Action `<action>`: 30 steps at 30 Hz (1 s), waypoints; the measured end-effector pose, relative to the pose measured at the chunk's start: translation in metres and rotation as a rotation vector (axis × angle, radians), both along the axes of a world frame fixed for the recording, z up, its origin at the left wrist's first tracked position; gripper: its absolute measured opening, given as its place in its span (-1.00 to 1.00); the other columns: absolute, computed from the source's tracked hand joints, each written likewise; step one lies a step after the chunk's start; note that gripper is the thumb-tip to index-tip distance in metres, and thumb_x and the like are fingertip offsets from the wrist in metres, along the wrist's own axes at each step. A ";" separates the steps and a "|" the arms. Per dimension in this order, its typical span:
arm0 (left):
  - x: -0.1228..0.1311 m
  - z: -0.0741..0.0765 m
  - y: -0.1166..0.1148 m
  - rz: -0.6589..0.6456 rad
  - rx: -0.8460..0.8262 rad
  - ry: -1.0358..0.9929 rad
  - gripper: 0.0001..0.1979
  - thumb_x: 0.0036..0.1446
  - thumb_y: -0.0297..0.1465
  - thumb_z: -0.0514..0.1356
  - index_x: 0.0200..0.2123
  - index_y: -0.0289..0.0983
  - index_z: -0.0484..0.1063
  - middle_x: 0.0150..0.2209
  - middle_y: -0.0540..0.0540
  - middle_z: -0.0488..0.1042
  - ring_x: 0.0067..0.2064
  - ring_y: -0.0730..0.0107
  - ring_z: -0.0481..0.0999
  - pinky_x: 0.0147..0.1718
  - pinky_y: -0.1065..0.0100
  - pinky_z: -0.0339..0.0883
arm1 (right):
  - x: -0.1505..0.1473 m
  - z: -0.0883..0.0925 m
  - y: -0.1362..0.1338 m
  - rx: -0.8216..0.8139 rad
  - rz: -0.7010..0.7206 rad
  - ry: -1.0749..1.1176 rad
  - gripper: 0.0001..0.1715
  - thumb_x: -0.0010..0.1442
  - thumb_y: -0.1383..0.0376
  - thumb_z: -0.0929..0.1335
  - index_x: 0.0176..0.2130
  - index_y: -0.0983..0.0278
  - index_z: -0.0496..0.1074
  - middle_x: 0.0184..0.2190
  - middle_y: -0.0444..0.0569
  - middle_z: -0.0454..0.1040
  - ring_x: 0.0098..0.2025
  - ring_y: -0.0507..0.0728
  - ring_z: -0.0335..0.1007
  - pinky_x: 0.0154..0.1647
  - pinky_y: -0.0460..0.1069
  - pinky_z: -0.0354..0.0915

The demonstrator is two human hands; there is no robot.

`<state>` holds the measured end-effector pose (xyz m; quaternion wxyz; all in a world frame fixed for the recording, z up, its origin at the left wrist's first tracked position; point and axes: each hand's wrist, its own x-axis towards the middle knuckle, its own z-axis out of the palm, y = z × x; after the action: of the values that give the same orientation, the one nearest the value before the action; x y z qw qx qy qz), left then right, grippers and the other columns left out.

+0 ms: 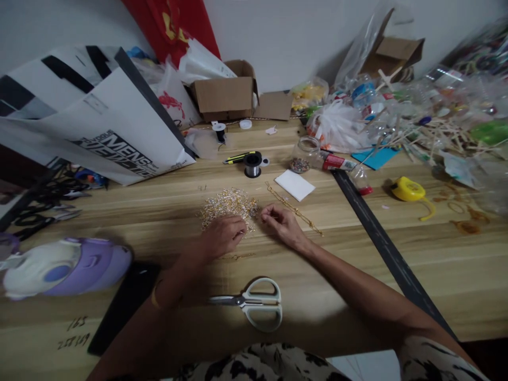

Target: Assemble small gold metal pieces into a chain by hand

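Scissors point(254, 306) with pale handles lie nearest the viewer on the wooden desk point(397, 296), just below and between the two forearms. Far left of the grips rest a lilac-and-white bottle point(65, 267) and a black phone point(123, 307); above them leans a large white shopping bag point(99, 121). Left hand point(222, 235) sits curled at the near edge of a heap of small gold and silver beads point(228, 205), its fingertips drawn together among the beads, apparently pinching one, though the piece itself is too small to tell. Right hand point(282, 223) lies just right of the heap, thumb and forefinger closed together as if on a fine piece or thread, not resolvable here. A gold chain point(296, 210) runs diagonally just beyond the right hand, with a white pad point(295, 184) past it and a wire spool point(253, 164) beyond the heap. Judged step: picking a single bead from the heap; the next move calls for a fine, steady pinch and bringing both grips together. Far right: yellow tape measure point(407, 189).
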<state>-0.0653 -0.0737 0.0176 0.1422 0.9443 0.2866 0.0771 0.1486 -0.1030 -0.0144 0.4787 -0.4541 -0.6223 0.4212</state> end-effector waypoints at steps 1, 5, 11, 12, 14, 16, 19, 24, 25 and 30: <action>-0.001 0.000 -0.003 -0.004 0.013 0.030 -0.82 0.17 -0.48 0.03 -0.41 -0.26 0.39 -0.39 -0.08 0.42 -0.30 0.34 0.37 -0.27 0.35 0.19 | -0.001 0.002 -0.001 -0.011 0.013 0.002 -0.79 0.18 0.20 0.29 -0.38 0.30 0.36 -0.49 -0.12 0.35 -0.43 0.03 0.24 -0.41 -0.09 0.18; -0.003 0.001 -0.016 0.010 -0.005 0.090 -0.88 0.17 -0.45 0.05 -0.37 -0.26 0.38 -0.33 -0.09 0.44 -0.25 0.29 0.39 -0.24 0.32 0.19 | -0.003 0.007 -0.004 -0.044 0.055 0.029 -0.75 0.17 0.16 0.31 -0.37 0.31 0.38 -0.49 -0.12 0.34 -0.42 0.02 0.23 -0.41 -0.09 0.17; 0.002 0.000 -0.027 0.141 -0.043 0.082 -0.90 0.16 -0.41 0.08 -0.36 -0.25 0.37 -0.38 -0.07 0.44 -0.30 0.30 0.40 -0.28 0.34 0.19 | -0.003 0.007 -0.003 -0.075 0.070 0.064 -0.72 0.15 0.12 0.34 -0.37 0.31 0.39 -0.49 -0.13 0.34 -0.45 0.01 0.22 -0.45 -0.10 0.15; 0.003 -0.002 -0.027 0.151 -0.041 0.081 -0.90 0.17 -0.39 0.08 -0.35 -0.24 0.38 -0.38 -0.06 0.44 -0.30 0.30 0.41 -0.28 0.34 0.20 | -0.003 0.007 -0.004 -0.079 0.071 0.066 -0.72 0.15 0.12 0.34 -0.37 0.31 0.39 -0.49 -0.14 0.33 -0.45 0.01 0.21 -0.45 -0.10 0.14; 0.003 -0.005 -0.026 0.154 -0.042 0.063 -0.88 0.18 -0.37 0.08 -0.33 -0.24 0.39 -0.38 -0.06 0.46 -0.30 0.31 0.42 -0.29 0.36 0.20 | -0.003 0.008 -0.004 -0.086 0.078 0.068 -0.72 0.16 0.12 0.34 -0.37 0.31 0.39 -0.50 -0.14 0.32 -0.46 0.00 0.20 -0.45 -0.10 0.14; 0.003 -0.008 -0.025 0.150 -0.052 0.027 -0.85 0.21 -0.36 0.05 -0.32 -0.23 0.40 -0.37 -0.07 0.47 -0.30 0.33 0.43 -0.29 0.37 0.21 | -0.003 0.008 -0.004 -0.092 0.080 0.074 -0.73 0.16 0.12 0.34 -0.37 0.30 0.39 -0.51 -0.14 0.31 -0.47 0.00 0.20 -0.45 -0.10 0.14; 0.003 -0.011 -0.024 0.156 -0.067 -0.030 -0.80 0.24 -0.37 0.01 -0.32 -0.24 0.42 -0.36 -0.07 0.49 -0.31 0.35 0.43 -0.28 0.37 0.21 | -0.003 0.007 -0.004 -0.102 0.072 0.086 -0.73 0.15 0.13 0.34 -0.37 0.30 0.39 -0.50 -0.14 0.32 -0.47 0.00 0.20 -0.46 -0.11 0.14; 0.005 -0.011 -0.023 0.154 -0.096 -0.107 -0.78 0.25 -0.37 0.01 -0.32 -0.25 0.43 -0.34 -0.08 0.51 -0.28 0.35 0.45 -0.26 0.37 0.23 | -0.002 0.004 -0.002 -0.110 0.066 0.099 -0.74 0.15 0.14 0.34 -0.37 0.31 0.37 -0.51 -0.16 0.29 -0.47 -0.01 0.18 -0.46 -0.11 0.12; 0.006 -0.011 -0.023 0.155 -0.102 -0.117 -0.78 0.25 -0.37 0.01 -0.32 -0.25 0.44 -0.35 -0.08 0.51 -0.29 0.36 0.45 -0.26 0.38 0.23 | -0.001 0.004 -0.001 -0.115 0.069 0.103 -0.74 0.15 0.14 0.34 -0.38 0.31 0.36 -0.51 -0.16 0.28 -0.48 -0.01 0.17 -0.46 -0.11 0.12; 0.011 -0.011 -0.019 0.150 -0.087 -0.115 -0.80 0.23 -0.39 0.05 -0.36 -0.26 0.45 -0.38 -0.08 0.50 -0.31 0.36 0.45 -0.28 0.38 0.22 | -0.002 0.002 -0.001 -0.148 0.095 0.111 -0.70 0.16 0.10 0.33 -0.38 0.30 0.35 -0.54 -0.16 0.28 -0.51 -0.01 0.16 -0.49 -0.10 0.11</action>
<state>-0.0544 -0.0925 0.0066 0.1931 0.9072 0.3508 0.1290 0.1468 -0.1040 -0.0124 0.4572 -0.4339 -0.5829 0.5128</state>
